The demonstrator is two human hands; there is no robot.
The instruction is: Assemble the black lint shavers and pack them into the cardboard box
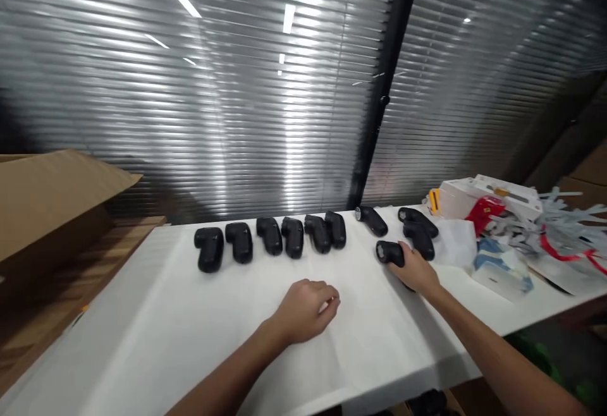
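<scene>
My right hand point(417, 272) is closed around a black L-shaped handheld device point(389, 253), like a small massage gun body, on the right part of the white table point(303, 365). The device's round end faces left, and my fingers hide most of its grip. My left hand point(308, 312) hovers at or rests on the table's middle, fingers curled toward the thumb with nothing visible in them. Behind it stands a row of several similar black devices point(239, 243). Farther right lie another device point(372, 220) and two more close together point(420, 240), just beyond my right hand.
At the right end are a white box point(512, 196), red ribbon point(486, 214), shredded paper strips point(559, 220) and a clear-and-blue package point(502, 270). An open cardboard box point(57, 195) stands left of the table. Metallic blinds point(213, 106) rise behind the table's back edge.
</scene>
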